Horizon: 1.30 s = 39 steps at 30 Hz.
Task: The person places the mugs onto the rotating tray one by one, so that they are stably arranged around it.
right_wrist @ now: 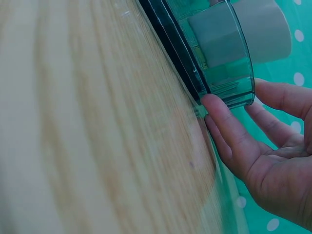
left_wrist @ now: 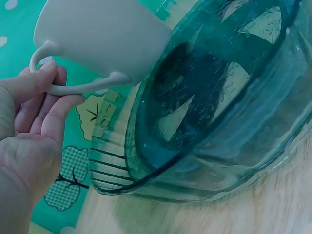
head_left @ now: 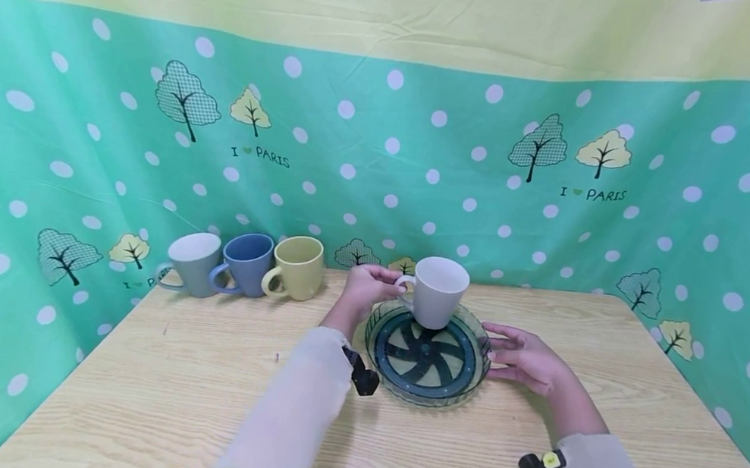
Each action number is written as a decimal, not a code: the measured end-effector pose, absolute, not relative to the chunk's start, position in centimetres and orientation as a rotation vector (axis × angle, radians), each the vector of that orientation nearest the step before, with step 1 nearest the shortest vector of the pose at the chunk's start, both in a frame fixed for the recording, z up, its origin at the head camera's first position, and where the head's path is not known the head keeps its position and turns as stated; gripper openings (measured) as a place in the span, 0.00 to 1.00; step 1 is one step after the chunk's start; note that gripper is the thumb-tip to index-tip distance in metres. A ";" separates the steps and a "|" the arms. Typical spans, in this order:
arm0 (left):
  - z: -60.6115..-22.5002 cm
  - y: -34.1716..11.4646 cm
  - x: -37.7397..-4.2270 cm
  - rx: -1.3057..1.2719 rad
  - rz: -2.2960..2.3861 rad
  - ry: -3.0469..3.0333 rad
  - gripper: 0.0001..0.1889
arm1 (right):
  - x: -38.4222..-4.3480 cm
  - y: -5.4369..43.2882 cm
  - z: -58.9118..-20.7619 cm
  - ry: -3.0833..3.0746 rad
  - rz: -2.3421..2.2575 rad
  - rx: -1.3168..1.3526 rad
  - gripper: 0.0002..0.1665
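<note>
My left hand (head_left: 369, 290) pinches the handle of a white mug (head_left: 438, 290) between thumb and fingers. The mug is upright over the back part of a round see-through green tray (head_left: 421, 400), which has a dark pinwheel pattern in its base. In the right wrist view part of the mug (right_wrist: 265, 29) shows through the tray wall (right_wrist: 226, 80). Whether its bottom touches the tray I cannot tell. Against the tray's right side, my right hand (head_left: 526, 359) rests its spread, fairly straight fingertips, touching the outside of the wall.
A grey mug (head_left: 196, 268), a blue mug (head_left: 249, 266) and a yellow mug (head_left: 300, 270) stand in a row at the back left of the wooden table (head_left: 206, 399), handles to the left. Behind the table hangs a green dotted cloth (head_left: 384, 151).
</note>
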<state>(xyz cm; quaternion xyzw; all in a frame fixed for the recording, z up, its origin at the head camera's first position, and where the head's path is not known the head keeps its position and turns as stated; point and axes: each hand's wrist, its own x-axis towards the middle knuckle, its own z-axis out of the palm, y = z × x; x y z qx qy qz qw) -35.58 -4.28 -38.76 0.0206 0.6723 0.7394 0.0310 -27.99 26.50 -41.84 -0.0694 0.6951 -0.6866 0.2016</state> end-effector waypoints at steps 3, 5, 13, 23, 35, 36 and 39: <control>-39.1 -4.1 -35.7 0.055 2.290 2.063 0.15 | -28.0 26.5 -41.9 1.940 -1.919 -0.193 0.43; -39.5 -4.1 -35.7 0.061 2.303 2.048 0.15 | -28.0 26.5 -41.8 1.940 -1.920 -0.194 0.43; -40.0 -4.1 -35.9 0.069 2.295 2.064 0.14 | -27.9 26.4 -41.7 1.936 -1.922 -0.203 0.44; -40.0 -4.5 -36.4 0.131 2.177 2.225 0.12 | -27.9 26.4 -41.7 1.942 -1.914 -0.211 0.44; -40.2 -4.4 -36.2 0.128 2.184 2.304 0.15 | -27.9 26.5 -41.9 1.951 -1.919 -0.207 0.44; -40.2 -4.6 -36.1 0.128 2.182 2.293 0.15 | -27.9 26.5 -41.9 1.949 -1.920 -0.211 0.44; -40.3 -5.0 -36.0 0.134 2.179 2.256 0.16 | -28.0 26.5 -42.1 1.946 -1.916 -0.227 0.44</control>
